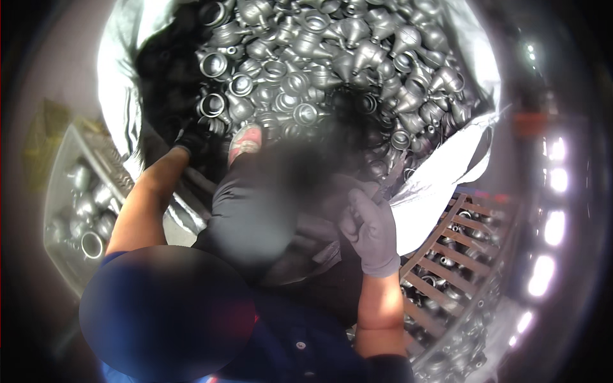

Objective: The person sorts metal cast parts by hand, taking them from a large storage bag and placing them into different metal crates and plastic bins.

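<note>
A large white sack [440, 185] lies open in front of me, full of grey metal castings [300, 48] with round open mouths and narrow necks. My right hand [370, 226], in a grey glove, is closed beside the sack's near right edge. Its fingers are curled in, and a thin greyish strip [394, 175] rises next to them; whether the hand grips it I cannot make out. My left hand [188, 140], darkly gloved, reaches to the shadowed left side of the sack. Shade hides its fingers and anything in them.
At the left stands a translucent plastic crate [60, 153] holding similar castings. A brown slatted frame [440, 252] with more castings is at the lower right. A leg in dark trousers [249, 214] and a pink shoe [245, 142] are between my arms. Blur covers the middle.
</note>
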Available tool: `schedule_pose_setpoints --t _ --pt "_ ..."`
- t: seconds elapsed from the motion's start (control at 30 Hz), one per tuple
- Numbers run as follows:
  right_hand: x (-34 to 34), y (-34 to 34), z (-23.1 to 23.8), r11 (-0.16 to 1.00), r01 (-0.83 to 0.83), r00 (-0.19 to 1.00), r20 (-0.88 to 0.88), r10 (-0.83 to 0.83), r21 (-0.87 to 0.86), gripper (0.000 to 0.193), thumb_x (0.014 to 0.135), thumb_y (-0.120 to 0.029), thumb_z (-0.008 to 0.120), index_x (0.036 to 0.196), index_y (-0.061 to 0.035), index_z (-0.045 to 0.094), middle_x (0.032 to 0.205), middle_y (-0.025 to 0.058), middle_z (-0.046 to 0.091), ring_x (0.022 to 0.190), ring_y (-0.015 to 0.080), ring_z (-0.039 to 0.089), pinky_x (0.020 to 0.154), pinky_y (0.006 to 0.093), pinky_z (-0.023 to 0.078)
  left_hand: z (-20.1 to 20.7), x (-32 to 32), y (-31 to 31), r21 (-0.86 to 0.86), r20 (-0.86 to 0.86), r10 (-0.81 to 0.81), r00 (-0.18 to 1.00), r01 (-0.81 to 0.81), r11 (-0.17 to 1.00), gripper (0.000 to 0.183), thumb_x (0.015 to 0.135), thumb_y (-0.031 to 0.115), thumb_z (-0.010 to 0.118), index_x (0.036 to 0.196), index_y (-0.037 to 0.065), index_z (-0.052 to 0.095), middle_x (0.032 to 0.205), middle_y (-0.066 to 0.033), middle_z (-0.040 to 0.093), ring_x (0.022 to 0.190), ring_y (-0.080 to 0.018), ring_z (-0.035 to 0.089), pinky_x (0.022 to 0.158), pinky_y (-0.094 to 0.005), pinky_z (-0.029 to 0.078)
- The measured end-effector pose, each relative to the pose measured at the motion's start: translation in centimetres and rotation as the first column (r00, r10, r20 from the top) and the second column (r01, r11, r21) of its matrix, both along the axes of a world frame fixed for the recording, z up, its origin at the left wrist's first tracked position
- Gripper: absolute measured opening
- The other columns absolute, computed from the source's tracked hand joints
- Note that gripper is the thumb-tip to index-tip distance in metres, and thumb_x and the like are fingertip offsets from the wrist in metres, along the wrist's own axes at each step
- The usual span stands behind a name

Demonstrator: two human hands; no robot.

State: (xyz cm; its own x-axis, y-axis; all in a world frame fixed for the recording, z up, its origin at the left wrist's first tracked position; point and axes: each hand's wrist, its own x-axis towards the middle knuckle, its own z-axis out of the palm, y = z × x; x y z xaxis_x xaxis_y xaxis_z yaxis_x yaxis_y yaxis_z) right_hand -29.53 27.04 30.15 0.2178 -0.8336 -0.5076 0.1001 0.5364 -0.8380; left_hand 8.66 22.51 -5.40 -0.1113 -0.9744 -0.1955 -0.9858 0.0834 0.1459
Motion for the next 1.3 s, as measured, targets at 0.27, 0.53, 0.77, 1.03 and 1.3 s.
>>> schedule_pose_setpoints --t 0.27,0.53,0.77,1.03,1.3 --pt "-1.1 -0.1 0.6 0.978 -0.139 0.981 -0.157 0.115 -0.156 0.029 0.094 -0.014 0.039 0.111 0.0038 0.055 0.082 0.0121 0.063 0.047 0.0018 0.037 0.041 0.0149 0.026 3.1 -2.0 -1.2 0.232 -0.001 0.088 0.996 -0.085 0.969 0.050 0.082 0.038 0.049 0.125 0.013 0.046 0.127 -0.0177 0.047 0.117 -0.0343 0.044 0.096 -0.0464 0.036" --pt "-1.7 0.7 0.3 0.984 0.002 1.000 -0.002 -0.002 -0.178 0.028 0.093 -0.015 0.041 0.110 0.0004 0.057 0.080 0.0093 0.063 0.048 0.0013 0.038 0.041 0.0146 0.027 14.1 -4.5 -2.8 0.194 -0.234 0.086 0.968 -0.040 0.980 0.028 0.079 0.020 0.053 0.101 0.006 0.060 0.094 -0.0210 0.062 0.089 -0.0381 0.058 0.075 -0.0440 0.046" --pt "-1.3 0.0 -1.4 0.913 -0.061 0.988 -0.153 -0.002 -0.404 0.027 0.090 -0.018 0.050 0.110 -0.0019 0.058 0.079 0.0073 0.063 0.047 0.0012 0.036 0.039 0.0156 0.027 24.8 -11.8 -5.6 0.210 -0.913 0.247 0.326 -0.143 0.967 0.018 0.085 0.021 0.062 0.089 0.004 0.059 0.068 -0.0001 0.057 0.064 -0.0079 0.057 0.055 -0.0241 0.045" --pt "-1.1 -0.7 -2.4 0.893 0.294 0.953 0.032 -0.302 -0.340 0.034 0.085 -0.010 0.059 0.118 -0.0048 0.055 0.082 0.0001 0.062 0.048 0.0003 0.040 0.038 0.0156 0.030 33.4 -20.6 -4.5 0.193 -0.926 0.199 -0.320 0.051 0.980 0.066 0.063 0.019 0.077 0.120 -0.002 0.051 0.107 -0.0122 0.059 0.098 -0.0203 0.058 0.072 -0.0250 0.052" --pt "-6.1 -1.2 -4.2 0.888 0.242 0.962 0.215 -0.168 -0.390 0.027 0.089 -0.014 0.055 0.112 -0.0004 0.054 0.073 -0.0014 0.057 0.046 -0.0002 0.037 0.038 0.0149 0.028 37.0 -23.8 -3.0 0.367 -0.713 0.506 -0.485 0.357 0.859 0.041 0.095 0.037 0.038 0.122 0.009 0.047 0.109 -0.0093 0.058 0.091 -0.0193 0.061 0.070 -0.0380 0.056"
